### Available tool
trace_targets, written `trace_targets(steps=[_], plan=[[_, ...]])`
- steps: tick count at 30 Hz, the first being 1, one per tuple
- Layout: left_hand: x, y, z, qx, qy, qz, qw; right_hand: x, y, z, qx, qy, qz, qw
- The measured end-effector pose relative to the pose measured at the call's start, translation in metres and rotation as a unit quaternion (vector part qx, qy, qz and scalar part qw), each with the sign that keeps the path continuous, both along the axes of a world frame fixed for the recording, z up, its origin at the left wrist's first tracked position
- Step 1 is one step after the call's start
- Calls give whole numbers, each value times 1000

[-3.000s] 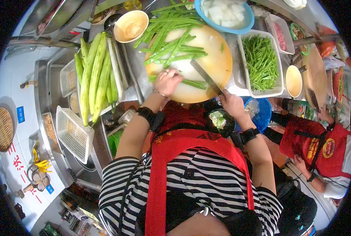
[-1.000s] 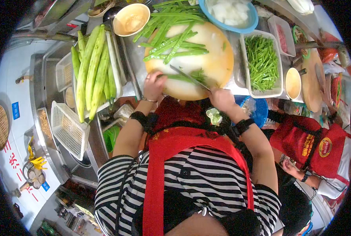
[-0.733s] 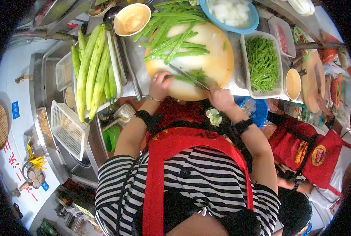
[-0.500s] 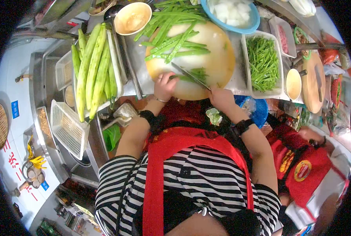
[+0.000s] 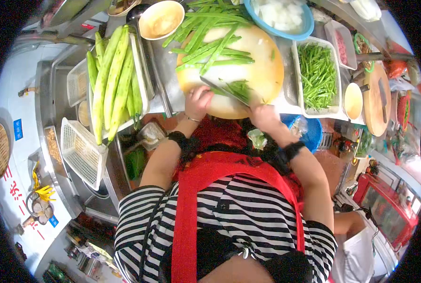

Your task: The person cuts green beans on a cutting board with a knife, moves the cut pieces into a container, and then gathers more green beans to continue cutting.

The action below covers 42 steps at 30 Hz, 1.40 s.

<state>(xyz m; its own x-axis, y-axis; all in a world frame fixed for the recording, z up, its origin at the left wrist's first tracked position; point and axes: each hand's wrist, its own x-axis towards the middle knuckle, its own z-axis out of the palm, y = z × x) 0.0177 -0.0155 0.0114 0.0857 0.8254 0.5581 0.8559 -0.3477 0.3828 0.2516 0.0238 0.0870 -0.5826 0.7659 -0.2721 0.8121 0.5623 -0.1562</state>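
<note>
A kitchen knife (image 5: 222,90) is in my right hand (image 5: 264,117), closed around its handle. Its blade slants over the near part of a round cutting board (image 5: 267,56). My left hand (image 5: 199,102), with its fingers curled, presses green bean pods to the board just left of the blade; the pods are mostly hidden by fingers and knife. Right of the blade lies a small heap of finely cut green bean shreds (image 5: 239,87). Farther back, several whole flat green bean pods (image 5: 215,52) lie across the board and past its far edge.
A white basket of shredded beans (image 5: 318,75) stands to the right, a basket of long green gourds (image 5: 111,80) to the left. Behind are a cream bowl (image 5: 161,20) and a blue bowl of white pieces (image 5: 280,18). A blue bin (image 5: 309,134) sits below. Another person (image 5: 354,245) is at lower right.
The knife has swung over the board and lies flatter beside my left hand; my right hand is blurred. A person in red at right has gone from there, and someone in white shows lower down.
</note>
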Motion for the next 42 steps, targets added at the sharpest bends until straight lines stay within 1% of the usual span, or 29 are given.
trace_targets(steps=[1, 2, 5, 6, 8, 10, 11, 12, 13, 14, 15, 17, 20, 21, 22, 24, 26, 27, 28, 29, 30, 32, 33, 35, 36, 37, 40, 41, 42], plan=[[0, 3, 3, 10, 15, -5, 1000, -3, -1, -12, 19, -15, 10, 1000], [-2, 5, 1, 15, 17, -2, 1000, 4, 1, -29, 37, 47, 15, 998], [-7, -2, -11, -25, 3, 11, 1000, 1, 3, 8, 29, 89, 4, 996], [-9, -2, -11, -13, 33, -4, 999, -2, 1, 3, 27, 88, 5, 996], [-5, -7, -12, -4, 60, -22, 998, -9, -4, -13, 34, -31, 41, 998], [-3, -3, -9, -29, -25, 4, 999, -9, 3, -17, 21, -18, 28, 999], [-6, -3, -9, -28, -22, 4, 999, -10, 3, -19, -1, -4, 13, 1000], [-7, -5, -6, -38, -49, 15, 998, -9, 7, -2, -48, -18, 21, 998], [-8, -4, -5, -44, -75, 28, 996, -10, 7, -3, -47, -18, 22, 998], [-14, -4, -2, -47, -70, 60, 995, -11, 5, -3, -48, -3, 11, 999], [-18, -6, -2, -50, -71, 60, 994, -12, 0, -5, -52, 10, -1, 999], [-30, 3, -2, 6, -63, 181, 981, -17, -3, -11, -44, 4, -10, 999], [-53, 23, 8, 1, -90, 226, 970, -9, 1, -9, -25, 17, -12, 999], [-56, 32, 13, 3, -91, 226, 970, -2, 3, -8, -18, 32, -7, 999], [-59, 45, 18, -24, -114, 208, 971, 1, 1, -6, -21, 62, -48, 997], [-58, 66, 24, -50, -138, 190, 971, 8, -2, 6, -35, 62, -37, 997], [-46, 87, 28, -80, -11, 88, 993, 11, -7, 7, -52, 67, -6, 996], [-44, 89, 27, -73, -13, 82, 994, 12, -11, 0, -50, 69, 15, 996], [-40, 93, 23, -99, 64, 93, 989, 10, -13, 0, -40, 27, 43, 998], [-35, 99, 20, -119, 139, 100, 978, 11, -15, -2, -17, 21, 43, 999], [-37, 104, 19, -146, 153, 96, 973, 12, -16, 0, -17, 44, 12, 999], [-45, 113, 8, -162, 167, 76, 970, 20, -15, -13, -12, 36, -56, 998], [-42, 112, 9, -152, 173, 90, 969, 26, -12, -17, -4, 51, -88, 995], [-38, 116, 11, -188, 198, 112, 955, 34, -6, -17, -65, 28, -127, 989], [-34, 117, 19, -190, 218, 123, 949, 37, -6, -18, -64, 33, -128, 989], [-34, 118, 21, -215, 186, 121, 951, 38, -8, -13, -65, 45, -122, 989], [-36, 120, 17, -202, 151, 99, 963, 28, -11, 0, -118, 37, -80, 989], [-39, 119, 13, -191, 147, 95, 966, 24, -14, 5, -120, 43, -75, 989], [-44, 116, 9, -171, 90, 93, 977, 24, -19, -12, -85, 58, -59, 993]])
